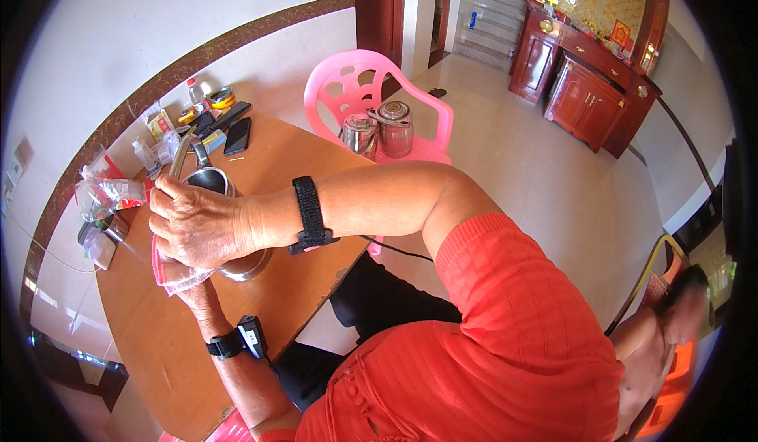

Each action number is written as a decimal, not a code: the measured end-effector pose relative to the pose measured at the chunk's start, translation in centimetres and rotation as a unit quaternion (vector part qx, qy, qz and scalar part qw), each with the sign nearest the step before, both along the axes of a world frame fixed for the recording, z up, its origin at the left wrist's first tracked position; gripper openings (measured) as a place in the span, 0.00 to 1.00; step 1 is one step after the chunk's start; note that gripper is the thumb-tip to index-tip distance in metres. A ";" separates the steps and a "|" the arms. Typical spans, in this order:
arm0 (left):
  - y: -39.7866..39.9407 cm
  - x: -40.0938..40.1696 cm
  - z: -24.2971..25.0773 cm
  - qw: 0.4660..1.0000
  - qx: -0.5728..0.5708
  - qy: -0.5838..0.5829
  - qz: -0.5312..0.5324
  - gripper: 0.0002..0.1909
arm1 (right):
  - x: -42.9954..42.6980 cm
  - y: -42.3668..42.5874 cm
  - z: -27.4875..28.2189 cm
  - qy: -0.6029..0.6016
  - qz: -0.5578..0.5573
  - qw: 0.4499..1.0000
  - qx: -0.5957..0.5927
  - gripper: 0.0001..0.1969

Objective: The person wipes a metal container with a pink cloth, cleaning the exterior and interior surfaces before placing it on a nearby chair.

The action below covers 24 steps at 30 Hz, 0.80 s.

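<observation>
A shiny stainless steel jug (pixel 208 180) with a tall curved handle stands on the wooden table. My right hand (pixel 198 223) is closed in front of it, its knuckles by the lower end of the handle; whether it touches the handle is unclear. A thin whitish cloth with a red-pink edge (pixel 177 271) is bunched under my right palm and fingers. Below it, my left hand (pixel 198 293) comes up from the table's near side, mostly hidden by the cloth and my right hand. The jug's rounded base shows beyond my right wrist.
Along the wall, the wooden table (pixel 154 335) holds a black phone (pixel 238 136), a plastic bottle (pixel 198 95), plastic bags (pixel 109 193) and a metal cup (pixel 115 227). Two metal pots (pixel 395 131) sit on a pink plastic chair (pixel 355 60). Another person (pixel 645 359) sits at far right.
</observation>
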State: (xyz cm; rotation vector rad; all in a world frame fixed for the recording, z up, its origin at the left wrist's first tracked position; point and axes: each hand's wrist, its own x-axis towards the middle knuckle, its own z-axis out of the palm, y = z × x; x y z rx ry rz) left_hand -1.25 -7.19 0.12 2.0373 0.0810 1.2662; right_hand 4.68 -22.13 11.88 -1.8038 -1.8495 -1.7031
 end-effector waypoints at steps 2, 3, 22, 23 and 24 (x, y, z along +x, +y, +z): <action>0.2 -0.2 0.1 1.000 0.005 0.004 0.003 0.22 | 0.5 0.6 -0.4 0.011 0.087 0.995 0.043 0.25; -0.1 -0.3 0.2 1.000 0.003 -0.006 0.006 0.21 | 0.6 0.6 -0.2 0.011 0.087 0.995 0.043 0.25; 1.3 0.9 -1.1 0.998 -0.030 -0.025 -0.057 0.34 | 2.9 -0.6 1.4 -0.023 0.175 0.984 -0.023 0.16; 1.5 0.8 -1.2 0.998 -0.030 -0.025 -0.057 0.34 | 2.6 -0.7 1.5 -0.019 0.163 0.986 -0.024 0.17; 1.7 0.6 -1.3 0.997 -0.037 -0.024 -0.060 0.33 | 2.6 -0.6 1.3 -0.019 0.162 0.986 -0.024 0.17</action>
